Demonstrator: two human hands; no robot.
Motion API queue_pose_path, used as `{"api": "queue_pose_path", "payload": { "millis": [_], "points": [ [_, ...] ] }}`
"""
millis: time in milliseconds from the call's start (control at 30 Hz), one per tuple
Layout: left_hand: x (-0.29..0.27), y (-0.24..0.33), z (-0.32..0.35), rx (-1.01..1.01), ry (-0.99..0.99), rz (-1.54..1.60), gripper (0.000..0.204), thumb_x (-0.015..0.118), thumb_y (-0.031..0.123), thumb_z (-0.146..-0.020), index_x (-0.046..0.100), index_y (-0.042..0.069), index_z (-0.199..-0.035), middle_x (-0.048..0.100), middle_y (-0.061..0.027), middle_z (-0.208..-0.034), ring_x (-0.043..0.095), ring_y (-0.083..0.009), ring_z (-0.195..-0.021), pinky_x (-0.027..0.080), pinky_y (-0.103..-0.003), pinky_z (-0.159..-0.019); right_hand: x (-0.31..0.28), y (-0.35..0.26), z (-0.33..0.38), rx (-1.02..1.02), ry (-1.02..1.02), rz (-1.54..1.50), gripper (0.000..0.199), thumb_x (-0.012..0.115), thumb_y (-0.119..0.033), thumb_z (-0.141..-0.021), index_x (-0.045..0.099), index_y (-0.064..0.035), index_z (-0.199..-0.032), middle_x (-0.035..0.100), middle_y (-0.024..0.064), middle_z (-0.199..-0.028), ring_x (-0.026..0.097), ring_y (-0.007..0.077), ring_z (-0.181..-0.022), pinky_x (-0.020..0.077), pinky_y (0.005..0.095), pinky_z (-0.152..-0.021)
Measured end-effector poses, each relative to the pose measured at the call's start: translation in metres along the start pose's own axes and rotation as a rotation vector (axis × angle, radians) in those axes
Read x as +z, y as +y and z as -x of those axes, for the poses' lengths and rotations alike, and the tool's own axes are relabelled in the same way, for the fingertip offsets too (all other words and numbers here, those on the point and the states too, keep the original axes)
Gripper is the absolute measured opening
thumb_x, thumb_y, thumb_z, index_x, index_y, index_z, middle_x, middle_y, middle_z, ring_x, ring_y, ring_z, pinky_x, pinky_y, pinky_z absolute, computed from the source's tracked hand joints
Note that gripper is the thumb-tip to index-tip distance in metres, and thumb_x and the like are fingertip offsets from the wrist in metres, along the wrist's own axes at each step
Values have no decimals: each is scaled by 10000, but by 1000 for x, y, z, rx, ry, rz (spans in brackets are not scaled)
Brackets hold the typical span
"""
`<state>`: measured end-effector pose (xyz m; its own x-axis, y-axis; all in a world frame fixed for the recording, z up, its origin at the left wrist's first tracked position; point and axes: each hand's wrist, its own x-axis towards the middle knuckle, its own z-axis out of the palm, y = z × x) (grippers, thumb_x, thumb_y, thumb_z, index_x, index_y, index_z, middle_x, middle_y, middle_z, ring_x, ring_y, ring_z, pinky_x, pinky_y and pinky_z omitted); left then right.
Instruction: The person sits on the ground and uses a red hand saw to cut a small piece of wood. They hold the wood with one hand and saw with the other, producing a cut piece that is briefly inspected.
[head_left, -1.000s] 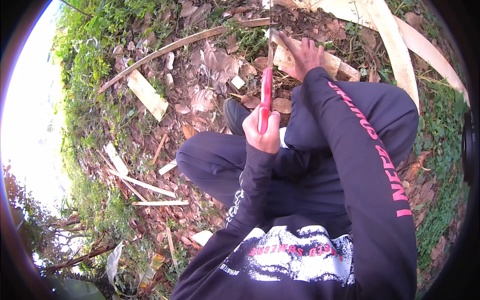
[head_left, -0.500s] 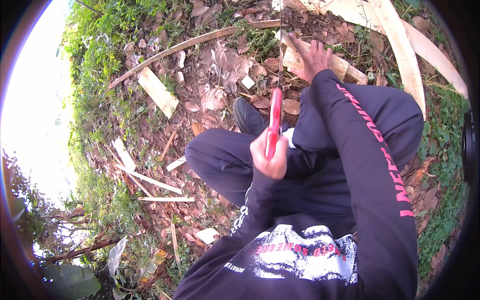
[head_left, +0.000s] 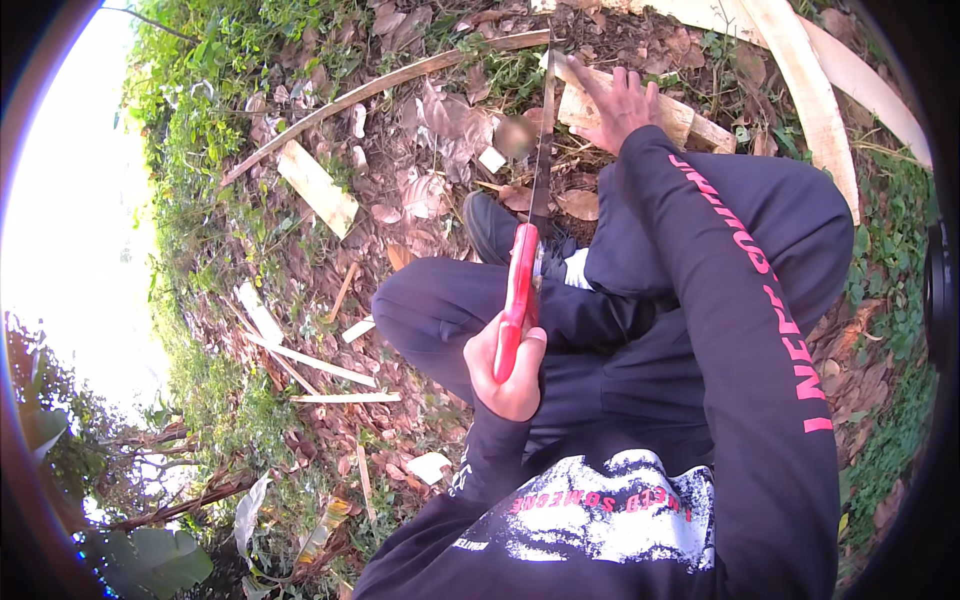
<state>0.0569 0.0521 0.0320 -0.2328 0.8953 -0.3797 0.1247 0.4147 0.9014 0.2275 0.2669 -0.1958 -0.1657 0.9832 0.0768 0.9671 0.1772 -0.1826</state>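
The left grip [head_left: 505, 368] wraps closed around the red-handled, straight-bladed metal saw [head_left: 526, 242], which points away from the body, long axis leaning slightly right, blade beside the pale wooden block's [head_left: 676, 119] left end. The right grip [head_left: 622, 112] lies spread open upon that block.

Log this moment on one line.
Left hand: grips red-handled handsaw | Right hand: on wooden block | Nearby: dry leaves, wood strips
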Motion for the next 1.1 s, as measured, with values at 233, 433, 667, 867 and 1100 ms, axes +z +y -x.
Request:
{"api": "queue_pose_path", "payload": {
  "millis": [233, 433, 667, 867, 1100],
  "points": [
    [41, -14, -64, 202, 18, -21, 111, 617, 66, -885, 572, 28, -791, 464, 57, -594, 390, -23, -501, 288, -215, -467, -1, -4, 1, -18, 2, 2, 1146, 814, -527, -703, 50, -463, -1555, 482, 150, -1112, 506, 315, -1005, 409, 498, -824],
    [-4, -1, -11, -12, 32, 89, 67, 540, 10, -847, 567, -49, -834, 442, 36, -575, 337, -14, -446, 250, -190, -420, 0, -14, 6, -20, -4, 31, 1125, 810, -532, -711, 58, -489, -1546, 481, 141, -1095, 511, 307, -997, 409, 508, -832],
    [28, -14, -19, 24, -10, 96, 99, 562, 35, -884, 534, 10, -793, 443, 63, -604, 353, -14, -493, 255, -212, -456, -1, -8, 14, 15, -52, 63, 1085, 794, -534, -729, 80, -492, -1545, 497, 131, -1073, 525, 293, -967, 401, 481, -796],
    [7, -20, 8, -40, 48, 199, 88, 568, 25, -878, 628, -30, -911, 484, 74, -627, 397, -5, -515, 279, -180, -477, -2, -8, 24, 9, -27, 69, 1081, 787, -549, -731, 77, -497, -1544, 493, 134, -1076, 524, 298, -974, 397, 488, -799],
    [13, -4, -9, -57, -6, 173, 77, 554, 38, -893, 593, -22, -866, 482, 61, -641, 398, -7, -532, 289, -193, -485, -6, -3, -2, 18, -15, 45, 1076, 779, -574, -724, 87, -493, -1544, 493, 140, -1092, 517, 301, -990, 395, 500, -806]
  ]
}}
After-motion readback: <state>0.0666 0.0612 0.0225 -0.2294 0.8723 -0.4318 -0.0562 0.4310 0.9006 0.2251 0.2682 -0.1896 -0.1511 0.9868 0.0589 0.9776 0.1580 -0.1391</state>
